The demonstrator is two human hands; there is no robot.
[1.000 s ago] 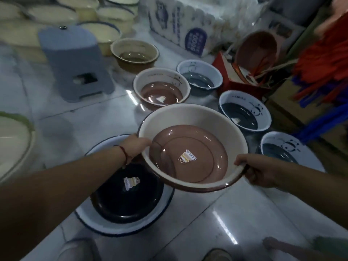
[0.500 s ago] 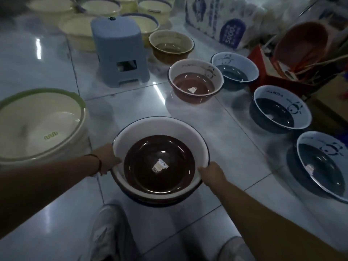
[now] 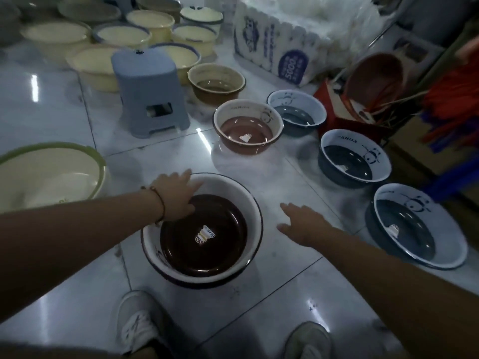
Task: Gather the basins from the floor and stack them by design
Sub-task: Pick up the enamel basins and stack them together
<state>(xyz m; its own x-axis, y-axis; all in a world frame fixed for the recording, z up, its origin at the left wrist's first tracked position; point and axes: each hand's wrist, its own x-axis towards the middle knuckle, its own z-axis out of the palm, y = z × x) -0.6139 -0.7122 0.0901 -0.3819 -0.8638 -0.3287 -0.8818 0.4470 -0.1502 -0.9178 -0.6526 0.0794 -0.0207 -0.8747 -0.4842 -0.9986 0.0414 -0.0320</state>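
The brown-bottomed basin sat on the tiled floor just ahead of the person's two shoes, nested in another basin whose dark rim showed beneath it. The left hand rested on its far-left rim, fingers spread loosely over the edge. The right hand hovered flat and empty just right of it, fingers extended. A smaller brown basin stood beyond, with three blue panda basins to the right.

Both arms reach forward, left grip and right grip with fingers spread.
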